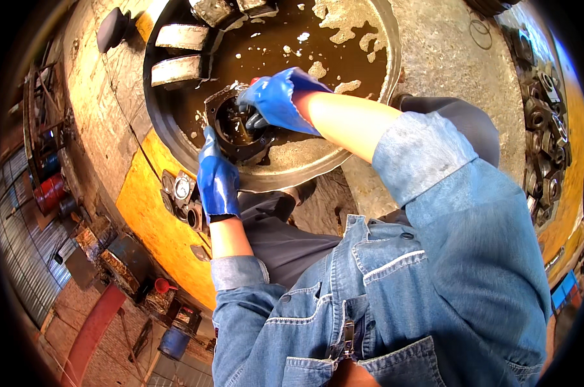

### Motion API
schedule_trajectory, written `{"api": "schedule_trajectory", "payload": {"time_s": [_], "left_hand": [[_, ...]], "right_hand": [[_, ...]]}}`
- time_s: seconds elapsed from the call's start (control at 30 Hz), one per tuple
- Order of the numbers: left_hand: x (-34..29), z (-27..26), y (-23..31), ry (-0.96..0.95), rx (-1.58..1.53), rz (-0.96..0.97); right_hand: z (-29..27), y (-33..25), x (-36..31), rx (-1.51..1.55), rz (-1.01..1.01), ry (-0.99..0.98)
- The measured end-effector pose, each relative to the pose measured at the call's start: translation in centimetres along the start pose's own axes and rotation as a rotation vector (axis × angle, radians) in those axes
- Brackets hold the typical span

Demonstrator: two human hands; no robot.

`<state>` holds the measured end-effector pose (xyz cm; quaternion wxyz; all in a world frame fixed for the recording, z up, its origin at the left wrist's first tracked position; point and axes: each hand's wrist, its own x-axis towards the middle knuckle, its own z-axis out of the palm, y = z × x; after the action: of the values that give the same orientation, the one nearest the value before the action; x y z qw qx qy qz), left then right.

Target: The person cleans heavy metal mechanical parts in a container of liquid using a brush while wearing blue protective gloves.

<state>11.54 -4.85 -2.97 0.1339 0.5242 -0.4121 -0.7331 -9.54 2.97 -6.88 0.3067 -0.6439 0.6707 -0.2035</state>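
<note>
A wide round basin (pixel 292 175) of brown, foam-flecked liquid stands in front of me. Near its close edge sits a dark, wet metal housing (pixel 242 152) with a round opening and flat corners. My left hand (pixel 218 174), in a blue rubber glove, grips the housing's near left side; its thumb is hidden. Over the opening, my right hand (pixel 278 102), gloved the same way, has its fingers curled. A bit of red (pixel 255 80) shows by its knuckles, but the thing it belongs to is covered by the glove.
Several metal blocks with pale faces (pixel 180 37) rest along the basin's left wall. Small metal parts (pixel 182 187) lie on a yellow board (pixel 147 193) by my left wrist. More dark metal parts (pixel 542 129) are heaped at far right. A red funnel (pixel 164 286) stands lower left.
</note>
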Motion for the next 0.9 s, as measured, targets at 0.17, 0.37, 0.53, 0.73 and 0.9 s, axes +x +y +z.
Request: {"api": "schedule_trajectory", "payload": {"time_s": [0.17, 0.37, 0.53, 0.73, 0.9], "left_hand": [[1.0, 0.1, 0.1, 0.142, 0.084, -0.065], [2.3, -0.6, 0.0, 0.217, 0.129, 0.015], [1.6, 2.7, 2.3, 0.148, 0.32, 0.185], [1.3, 3.0, 2.8, 0.145, 0.534, 0.271], [2.0, 1.5, 2.3, 0.136, 0.341, 0.235]], "right_hand": [[9.1, 3.3, 2.0, 0.173, 0.282, 0.496], [8.4, 1.1, 1.9, 0.264, 0.174, 0.556], [2.7, 2.0, 1.8, 0.212, 0.07, 0.143], [-4.7, -1.9, 1.5, 0.097, 0.137, -0.213], [0.5, -3.0, 5.0, 0.031, 0.089, -0.295]]}}
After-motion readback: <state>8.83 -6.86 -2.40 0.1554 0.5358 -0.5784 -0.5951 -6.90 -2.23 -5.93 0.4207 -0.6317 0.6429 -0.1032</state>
